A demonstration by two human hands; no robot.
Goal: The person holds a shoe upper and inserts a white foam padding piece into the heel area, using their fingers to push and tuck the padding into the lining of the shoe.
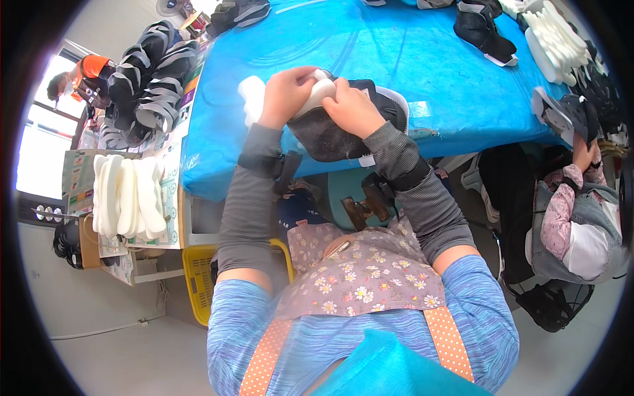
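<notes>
A black shoe upper (pixel 323 140) with a pale grey edge lies at the near side of the blue-covered table (pixel 317 36). At its opening, a white foam insert (pixel 319 91) shows between my hands. My left hand (pixel 285 98) has its fingers bent over the far end of the foam and the rim of the upper. From the right, my right hand (pixel 356 111) grips the foam with thumb and fingers, its wrist above the upper. Another white foam piece (pixel 251 99) sits just left of my left hand. The inside of the upper is hidden.
Stacked black-and-grey uppers (pixel 158 79) and a row of white foam inserts (pixel 129 198) stand at left. A yellow basket (pixel 198 280) is below. More foam inserts (pixel 558 46) and a black upper (pixel 482 33) lie far right. A co-worker (pixel 574 224) handles another upper at right.
</notes>
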